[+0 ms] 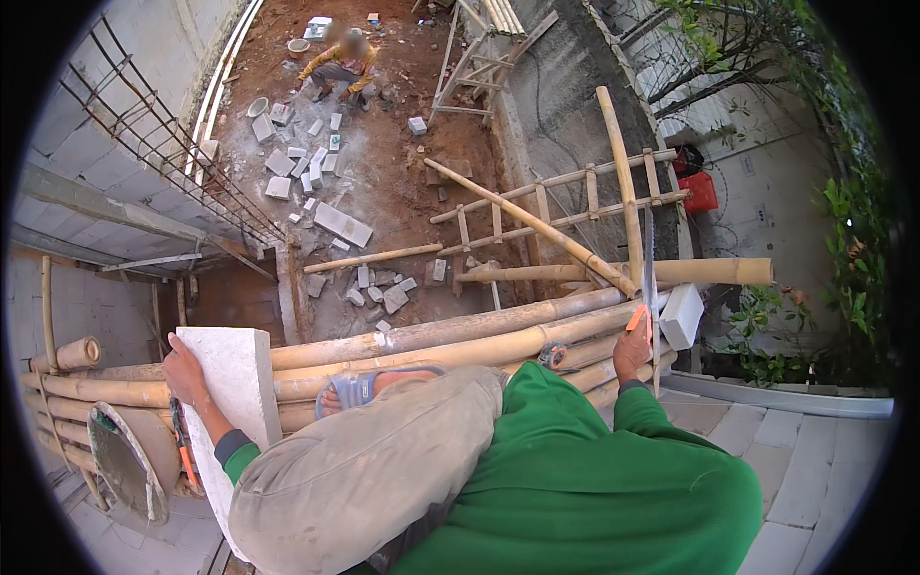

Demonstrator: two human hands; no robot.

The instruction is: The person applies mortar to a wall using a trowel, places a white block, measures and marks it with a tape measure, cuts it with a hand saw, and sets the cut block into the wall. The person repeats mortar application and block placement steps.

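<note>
My left hand (185, 370) grips the left edge of a long white lightweight building block (233, 369), which stands tilted beside my bent leg. Its lower part runs down past my knee. Over on the right, my right hand (630, 353) is closed around the orange handle of a handsaw (650, 264), its blade pointing up and away from me. A smaller white block piece (682, 316) rests on the bamboo just right of the saw. Between my foot and my right hand, a round tape measure (553, 356) lies on the bamboo poles.
Bamboo poles (431, 331) form the platform under my sandalled foot. A mortar bucket (129, 460) and an orange-handled tool (182, 446) are at the left. Far below, a person (345, 67) crouches near scattered blocks (342, 225). A bamboo ladder (565, 196) leans ahead; rebar (163, 144) juts out left.
</note>
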